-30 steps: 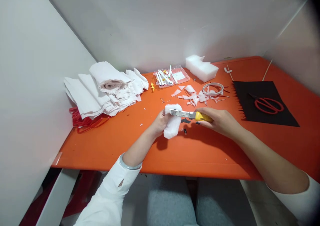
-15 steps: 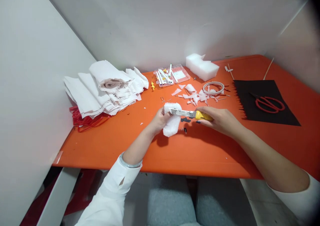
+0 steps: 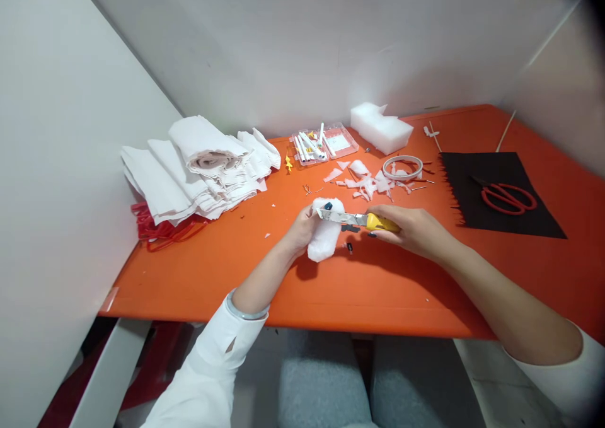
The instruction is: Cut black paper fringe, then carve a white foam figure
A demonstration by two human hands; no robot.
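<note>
My left hand point(image 3: 302, 229) is closed on the left side of a white foam piece point(image 3: 324, 244), holding it tilted above the orange table. A dark-nailed thumb shows on top of the foam. My right hand point(image 3: 409, 226) grips the yellow handle of a box cutter point(image 3: 382, 222). Its long blade is out, points left and lies across the upper part of the foam; how deep it sits in the foam I cannot tell. Just behind the blade are small black scraps point(image 3: 350, 228), and a small black bit point(image 3: 350, 247) lies to the right of the foam.
White foam offcuts point(image 3: 360, 169) and a tape roll point(image 3: 403, 167) lie beyond my hands. A foam block point(image 3: 382, 128) and an open marker case point(image 3: 347, 139) stand by the wall. Red-handled scissors point(image 3: 508, 199) rest on black sheet point(image 3: 472, 217); white paper point(image 3: 165, 182) is piled left.
The thumb of my left hand now shows on top of the foam, beside the blade. The box cutter and my right hand have shifted slightly left and down.
</note>
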